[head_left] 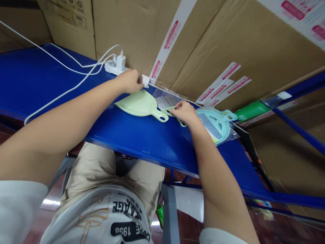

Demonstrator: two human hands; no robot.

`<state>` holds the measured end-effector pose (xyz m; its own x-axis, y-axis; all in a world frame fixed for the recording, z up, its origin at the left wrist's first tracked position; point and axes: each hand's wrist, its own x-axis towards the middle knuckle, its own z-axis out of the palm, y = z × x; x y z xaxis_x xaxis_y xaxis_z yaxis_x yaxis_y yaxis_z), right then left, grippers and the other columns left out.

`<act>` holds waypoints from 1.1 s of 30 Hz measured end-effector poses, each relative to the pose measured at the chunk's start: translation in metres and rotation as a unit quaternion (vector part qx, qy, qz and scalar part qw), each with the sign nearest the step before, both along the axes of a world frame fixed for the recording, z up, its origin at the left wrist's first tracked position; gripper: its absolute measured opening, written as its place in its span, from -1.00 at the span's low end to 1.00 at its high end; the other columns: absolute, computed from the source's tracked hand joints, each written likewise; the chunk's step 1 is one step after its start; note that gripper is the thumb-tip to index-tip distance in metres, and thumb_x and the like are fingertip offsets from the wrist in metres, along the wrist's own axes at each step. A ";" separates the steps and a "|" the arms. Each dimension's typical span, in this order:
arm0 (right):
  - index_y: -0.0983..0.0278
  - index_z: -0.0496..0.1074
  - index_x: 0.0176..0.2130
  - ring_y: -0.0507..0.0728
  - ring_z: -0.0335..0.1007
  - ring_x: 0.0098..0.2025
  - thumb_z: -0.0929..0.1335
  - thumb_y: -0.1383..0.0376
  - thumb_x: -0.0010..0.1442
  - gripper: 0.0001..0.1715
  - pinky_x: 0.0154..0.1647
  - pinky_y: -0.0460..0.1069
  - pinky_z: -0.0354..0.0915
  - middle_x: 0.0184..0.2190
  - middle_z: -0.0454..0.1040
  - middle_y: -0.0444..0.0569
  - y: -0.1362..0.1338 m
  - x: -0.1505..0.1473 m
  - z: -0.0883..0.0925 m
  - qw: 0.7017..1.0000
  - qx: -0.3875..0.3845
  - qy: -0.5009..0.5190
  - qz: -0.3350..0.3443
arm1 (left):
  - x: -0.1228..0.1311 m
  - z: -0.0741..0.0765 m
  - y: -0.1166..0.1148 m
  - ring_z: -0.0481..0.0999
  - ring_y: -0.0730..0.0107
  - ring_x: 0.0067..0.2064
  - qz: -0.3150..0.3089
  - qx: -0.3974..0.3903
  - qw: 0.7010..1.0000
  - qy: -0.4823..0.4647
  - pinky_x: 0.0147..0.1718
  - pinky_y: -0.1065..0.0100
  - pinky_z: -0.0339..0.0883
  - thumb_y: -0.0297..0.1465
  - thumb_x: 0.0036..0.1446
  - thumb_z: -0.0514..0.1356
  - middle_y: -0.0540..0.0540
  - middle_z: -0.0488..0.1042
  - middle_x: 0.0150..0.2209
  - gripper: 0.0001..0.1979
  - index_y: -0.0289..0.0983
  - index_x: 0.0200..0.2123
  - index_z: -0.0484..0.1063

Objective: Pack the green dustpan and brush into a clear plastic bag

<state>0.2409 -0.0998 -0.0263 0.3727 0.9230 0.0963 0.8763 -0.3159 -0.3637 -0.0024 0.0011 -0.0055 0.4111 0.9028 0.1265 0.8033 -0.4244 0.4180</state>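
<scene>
A pale green dustpan lies on the blue shelf top, its holed handle pointing right. My left hand is closed at the pan's far edge and seems to pinch it; the fingertips are partly hidden. Right of the pan is a small brush with pale bristles and a green handle whose looped end points toward me. My right hand pinches the brush by its handle. Close to the right wrist, a light blue dustpan with a brush sits in a clear plastic bag.
A white power strip with plugged-in chargers and white cables lies at the back left. Large taped cardboard boxes stand along the back. A green packet leans at the right beside a blue metal frame bar.
</scene>
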 end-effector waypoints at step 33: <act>0.15 0.29 -0.25 0.04 0.22 -0.42 0.43 0.28 -0.03 -0.68 -0.30 0.01 0.29 -0.42 0.34 -0.25 0.007 -0.061 -0.002 0.951 0.118 0.207 0.195 | -0.011 0.012 0.011 0.68 -0.02 -0.05 0.031 -0.226 0.952 -0.202 -0.10 0.13 0.49 0.08 0.23 0.21 -0.17 0.63 -0.14 -0.45 -0.18 0.04 0.64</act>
